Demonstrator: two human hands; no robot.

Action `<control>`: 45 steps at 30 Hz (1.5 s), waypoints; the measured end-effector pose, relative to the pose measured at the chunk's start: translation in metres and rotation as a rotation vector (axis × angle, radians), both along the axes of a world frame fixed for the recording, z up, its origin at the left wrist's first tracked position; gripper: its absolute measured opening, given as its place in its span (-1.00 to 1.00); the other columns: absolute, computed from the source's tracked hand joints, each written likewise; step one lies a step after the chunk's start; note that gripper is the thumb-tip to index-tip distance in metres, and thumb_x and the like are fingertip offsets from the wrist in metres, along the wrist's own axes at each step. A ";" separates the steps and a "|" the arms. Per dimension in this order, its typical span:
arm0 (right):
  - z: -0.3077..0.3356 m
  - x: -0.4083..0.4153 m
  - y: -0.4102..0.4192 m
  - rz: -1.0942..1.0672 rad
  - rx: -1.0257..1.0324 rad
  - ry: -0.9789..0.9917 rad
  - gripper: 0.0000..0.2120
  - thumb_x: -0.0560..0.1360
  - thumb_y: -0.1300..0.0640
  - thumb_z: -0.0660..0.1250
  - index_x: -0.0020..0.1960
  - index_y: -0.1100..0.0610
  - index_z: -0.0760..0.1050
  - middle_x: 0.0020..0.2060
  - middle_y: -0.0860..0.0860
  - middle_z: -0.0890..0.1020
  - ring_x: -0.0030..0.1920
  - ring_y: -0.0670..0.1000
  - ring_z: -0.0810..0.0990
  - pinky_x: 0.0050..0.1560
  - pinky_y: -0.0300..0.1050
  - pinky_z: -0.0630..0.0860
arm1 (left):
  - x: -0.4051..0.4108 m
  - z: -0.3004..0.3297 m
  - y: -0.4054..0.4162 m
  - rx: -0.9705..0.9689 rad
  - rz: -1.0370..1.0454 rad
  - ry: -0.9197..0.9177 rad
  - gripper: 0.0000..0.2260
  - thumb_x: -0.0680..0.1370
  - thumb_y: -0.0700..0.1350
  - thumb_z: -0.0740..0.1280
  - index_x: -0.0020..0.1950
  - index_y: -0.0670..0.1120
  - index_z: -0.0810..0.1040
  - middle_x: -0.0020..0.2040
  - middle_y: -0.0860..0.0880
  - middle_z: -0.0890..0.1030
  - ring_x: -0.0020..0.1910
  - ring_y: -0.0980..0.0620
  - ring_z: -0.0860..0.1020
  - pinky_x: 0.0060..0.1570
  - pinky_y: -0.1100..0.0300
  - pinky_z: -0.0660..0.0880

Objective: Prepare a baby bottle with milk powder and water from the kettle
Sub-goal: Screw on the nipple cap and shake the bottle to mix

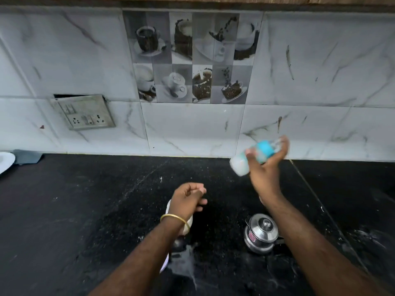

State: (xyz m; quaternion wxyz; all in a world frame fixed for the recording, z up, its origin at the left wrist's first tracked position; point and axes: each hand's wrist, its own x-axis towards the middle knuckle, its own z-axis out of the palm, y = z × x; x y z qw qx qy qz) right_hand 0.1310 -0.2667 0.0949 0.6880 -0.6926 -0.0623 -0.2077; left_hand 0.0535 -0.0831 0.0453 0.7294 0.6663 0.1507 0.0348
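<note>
My right hand (264,167) grips a baby bottle (241,165) with a blue collar, held tilted on its side above the black counter and blurred by motion. White milk fills the bottle's lower part. My left hand (188,199), with a gold bangle on the wrist, hovers loosely curled over a white container (189,228) that my forearm mostly hides. A small steel kettle (261,233) with a knobbed lid stands on the counter under my right forearm.
The black stone counter (85,210) shows white powder specks and a wet patch near the front. A white plate (5,162) and a grey object (27,157) sit at the far left by the tiled wall. A socket panel (84,112) is on the wall.
</note>
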 end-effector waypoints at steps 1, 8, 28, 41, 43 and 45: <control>-0.003 -0.002 0.001 -0.040 -0.022 0.004 -0.13 0.54 0.29 0.40 0.57 0.00 -0.14 0.20 0.10 0.51 0.02 0.00 0.62 0.08 -0.20 0.60 | 0.002 0.003 0.002 -0.018 0.016 -0.001 -0.88 0.60 -0.27 0.32 -0.03 -0.07 0.59 -0.09 -0.07 0.67 -0.26 0.00 0.64 -0.39 0.27 0.55; -0.005 -0.004 -0.007 0.121 -0.084 0.143 -0.13 0.52 0.19 0.44 0.53 -0.16 -0.10 0.31 0.14 0.46 0.13 0.05 0.62 0.10 0.09 0.63 | 0.006 0.007 0.018 -0.083 0.052 -0.009 -0.92 0.61 -0.24 0.32 0.01 -0.12 0.61 -0.04 -0.09 0.70 -0.17 -0.04 0.68 -0.30 0.20 0.59; 0.016 -0.016 0.004 0.081 0.065 0.170 -0.16 0.55 0.19 0.41 0.55 -0.21 -0.07 0.30 0.07 0.48 0.08 0.02 0.64 0.09 0.15 0.65 | 0.010 0.011 0.017 -0.107 0.037 -0.005 -0.87 0.55 -0.18 0.43 0.09 -0.13 0.63 -0.03 -0.13 0.69 -0.15 -0.01 0.69 -0.27 0.20 0.58; -0.010 -0.032 0.006 0.254 -0.412 0.304 -0.08 0.51 0.18 0.45 0.59 -0.12 -0.13 0.31 0.16 0.52 0.04 -0.02 0.64 0.10 -0.04 0.60 | 0.004 0.008 0.013 -0.106 0.013 0.016 -0.80 0.49 -0.20 0.49 0.10 -0.11 0.63 -0.04 -0.10 0.73 -0.12 -0.02 0.69 -0.21 0.18 0.59; -0.017 -0.039 0.006 0.443 -0.539 0.342 -0.13 0.51 0.16 0.46 0.56 -0.16 -0.05 0.21 0.10 0.56 -0.01 -0.11 0.64 -0.01 -0.21 0.60 | 0.004 0.008 0.013 -0.104 0.008 0.007 -0.79 0.49 -0.20 0.49 0.11 -0.12 0.63 -0.04 -0.09 0.73 -0.11 -0.03 0.69 -0.21 0.18 0.59; 0.004 -0.028 0.008 0.242 -0.194 0.202 -0.19 0.54 0.21 0.42 0.53 -0.14 -0.04 0.17 0.05 0.54 -0.03 -0.18 0.65 -0.02 -0.21 0.63 | 0.007 0.010 0.014 -0.109 0.007 0.000 -0.79 0.50 -0.20 0.49 0.11 -0.13 0.63 -0.05 -0.09 0.73 -0.11 -0.02 0.69 -0.21 0.18 0.60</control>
